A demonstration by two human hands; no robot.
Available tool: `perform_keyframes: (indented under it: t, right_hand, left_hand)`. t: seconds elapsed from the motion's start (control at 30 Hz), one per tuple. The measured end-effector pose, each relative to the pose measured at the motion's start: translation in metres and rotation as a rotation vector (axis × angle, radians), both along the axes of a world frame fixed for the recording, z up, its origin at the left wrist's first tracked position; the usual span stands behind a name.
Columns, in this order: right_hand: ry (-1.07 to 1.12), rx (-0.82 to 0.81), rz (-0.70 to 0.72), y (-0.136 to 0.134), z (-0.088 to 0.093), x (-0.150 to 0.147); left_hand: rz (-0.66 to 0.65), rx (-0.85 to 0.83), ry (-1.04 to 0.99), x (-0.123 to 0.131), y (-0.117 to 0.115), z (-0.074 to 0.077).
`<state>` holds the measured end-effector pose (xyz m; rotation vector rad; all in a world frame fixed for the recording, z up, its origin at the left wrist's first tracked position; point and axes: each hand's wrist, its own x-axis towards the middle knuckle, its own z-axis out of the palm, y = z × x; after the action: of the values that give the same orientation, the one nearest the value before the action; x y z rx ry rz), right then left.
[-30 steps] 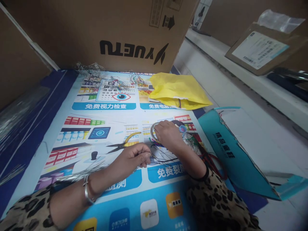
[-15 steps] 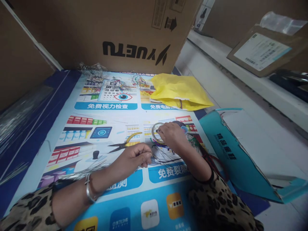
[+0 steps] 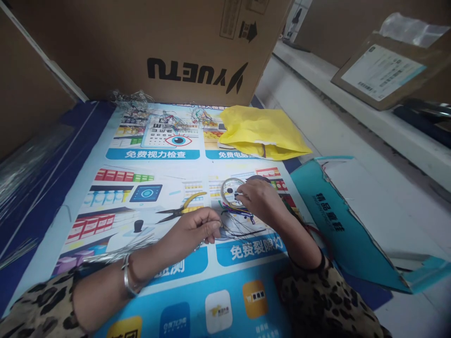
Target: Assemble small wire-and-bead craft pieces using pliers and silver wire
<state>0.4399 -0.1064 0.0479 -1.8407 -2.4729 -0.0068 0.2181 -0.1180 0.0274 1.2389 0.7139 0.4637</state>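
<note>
Thin dark wires fan out to the right from my left hand, whose thumb and fingers pinch their ends. My right hand is above a round shallow dish with small dark bits in it, fingers bent down at its right side. Whether those fingertips hold something I cannot make out. Purple, green and yellow wire pieces lie just below the dish. Left of my hands rest pliers with yellow handles, jaws apart and pointing left.
A yellow bag lies at the back right, near tangled wire bundles. A torn teal box stands on the right. Straight wires lie by my left forearm. A large cardboard box closes off the back.
My right hand has shifted slightly right and down from the dish, showing more of its inside. My left hand keeps its pinch on the wires. The view has moved slightly.
</note>
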Motion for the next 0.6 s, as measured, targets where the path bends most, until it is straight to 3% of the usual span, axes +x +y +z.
perform_keyframes:
  t: [0.4, 0.5, 0.6]
  right_hand:
    - [-0.144, 0.047, -0.012, -0.002, -0.009, -0.01]
    - [-0.092, 0.059, -0.024, -0.001, -0.009, -0.01]
    - [0.105, 0.133, -0.058, -0.002, -0.005, -0.013]
  left_hand:
    - [0.08, -0.064, -0.22, -0.003, 0.001, 0.0]
    - [0.08, -0.054, -0.219, -0.003, 0.001, 0.001]
    - [0.078, -0.073, -0.21, -0.003, 0.001, 0.003]
